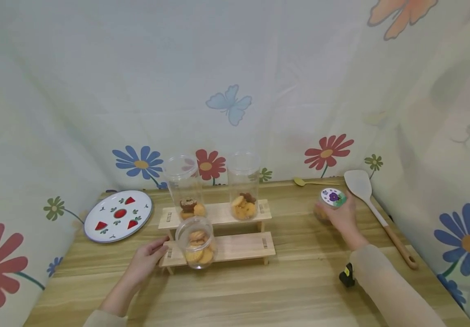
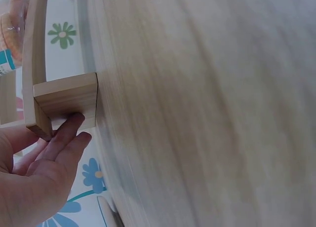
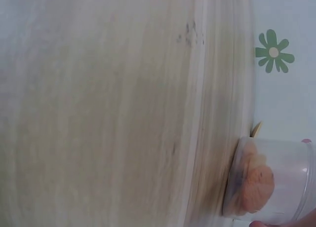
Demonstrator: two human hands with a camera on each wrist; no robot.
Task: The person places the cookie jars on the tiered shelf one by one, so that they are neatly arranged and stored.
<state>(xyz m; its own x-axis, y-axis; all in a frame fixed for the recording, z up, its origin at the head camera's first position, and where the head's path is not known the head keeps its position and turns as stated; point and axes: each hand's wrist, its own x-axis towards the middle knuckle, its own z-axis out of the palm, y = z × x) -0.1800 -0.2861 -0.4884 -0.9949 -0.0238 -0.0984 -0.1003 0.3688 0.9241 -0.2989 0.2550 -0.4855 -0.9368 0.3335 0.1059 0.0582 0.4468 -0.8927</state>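
My left hand grips the left end of a two-step wooden display stand. In the left wrist view, thumb and fingers lie about the end of a stand board, beside its leg. A short clear jar of cookies sits on the lower step. Two tall clear jars, the left jar and the right jar, stand on the upper step with cookies in them. At the right, my right hand holds a short clear jar with a printed flower lid. Cookies show inside this jar; its base looks to be on the table.
A white plate with strawberry-like prints lies at the back left. A spatula with a wooden handle lies along the right edge, a small yellow spoon at the back. A black-and-yellow object is beside the right forearm.
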